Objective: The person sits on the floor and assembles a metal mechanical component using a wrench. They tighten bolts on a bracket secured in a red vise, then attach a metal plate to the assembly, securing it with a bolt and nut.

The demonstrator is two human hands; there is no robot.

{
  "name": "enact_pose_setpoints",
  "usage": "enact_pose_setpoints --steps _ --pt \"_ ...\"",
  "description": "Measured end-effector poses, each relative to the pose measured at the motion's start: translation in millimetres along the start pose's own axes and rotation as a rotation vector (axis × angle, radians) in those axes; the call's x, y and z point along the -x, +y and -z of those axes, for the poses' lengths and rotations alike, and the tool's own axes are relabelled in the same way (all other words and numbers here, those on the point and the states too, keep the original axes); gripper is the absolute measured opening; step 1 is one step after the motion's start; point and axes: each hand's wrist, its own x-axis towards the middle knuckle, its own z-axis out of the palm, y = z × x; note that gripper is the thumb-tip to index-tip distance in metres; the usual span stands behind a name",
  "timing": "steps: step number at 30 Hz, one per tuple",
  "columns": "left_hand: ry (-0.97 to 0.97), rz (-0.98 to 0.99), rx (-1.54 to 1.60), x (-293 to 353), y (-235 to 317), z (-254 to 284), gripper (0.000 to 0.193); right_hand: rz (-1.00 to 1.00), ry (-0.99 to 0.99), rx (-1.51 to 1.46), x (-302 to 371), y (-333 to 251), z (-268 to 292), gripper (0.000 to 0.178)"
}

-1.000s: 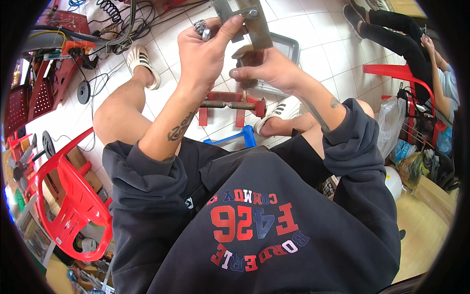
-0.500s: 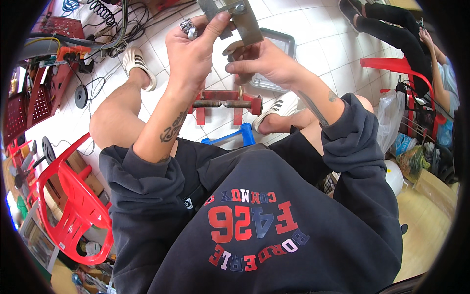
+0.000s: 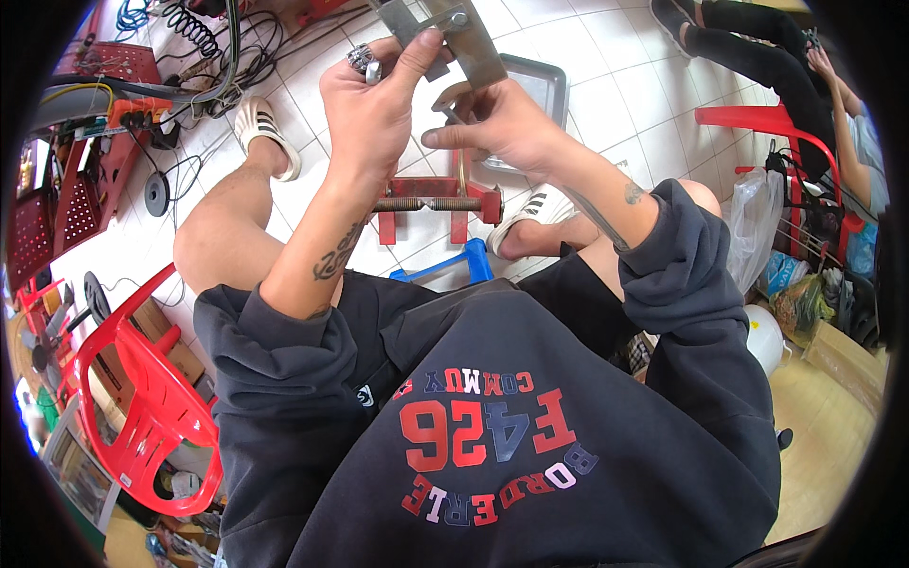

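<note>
My left hand (image 3: pixel 369 114), with chunky rings on it, is closed on a grey metal bracket (image 3: pixel 475 57), thumb pressed on its face. A bolt (image 3: pixel 458 19) sits through the bracket's upper part. Close under the bracket's lower end is my right hand (image 3: pixel 516 123), thumb and fingers curled round a small metal bolt (image 3: pixel 452 114); its far end is partly hidden by the fingers. Below the hands, a red metal frame (image 3: pixel 490 204) with a threaded screw bar (image 3: pixel 412 204) stands on the tiles.
A grey tray (image 3: pixel 554 95) lies on the floor beyond my right hand. Near my lap is a blue stool (image 3: pixel 459 263). Red chairs (image 3: pixel 142 407) stand at either side. Cables (image 3: pixel 270 52) cross the far left floor. Another person (image 3: pixel 786 57) sits at far right.
My right hand has shifted slightly left and its fingers have turned, so the small bolt now shows between them. The bracket in my left hand has barely moved.
</note>
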Motion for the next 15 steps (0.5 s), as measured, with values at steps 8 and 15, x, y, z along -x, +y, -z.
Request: enact_pose_setpoints --steps 8,15 --pt "0.129 0.087 0.052 -20 -1 27 0.015 -0.037 0.176 0.347 -32 32 76 0.032" --pt "0.045 0.204 -0.066 -7 10 22 0.021 -0.222 0.2 1.051 -50 239 140 0.02"
